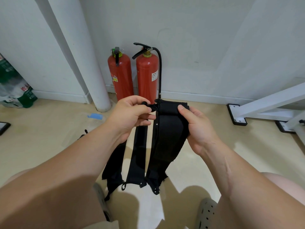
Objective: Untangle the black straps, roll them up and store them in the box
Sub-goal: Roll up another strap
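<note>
Two red fire extinguishers [121, 75] stand side by side against a white wall [198, 38], beside a white upright pipe [79, 55]; the beige floor [231, 154] shows glare. At right, a white frame [267, 103] rests on black foot plates [237, 119]; at left, plastic-wrapped packs [13, 86] sit by the wall.

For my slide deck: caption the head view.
Left hand pinches a black buckle, right hand grips the folded black straps.

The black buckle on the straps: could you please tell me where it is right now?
The buckle sits at centre of the head view, pinched by the left hand, just left of the folded black strap the right hand grips.
</note>
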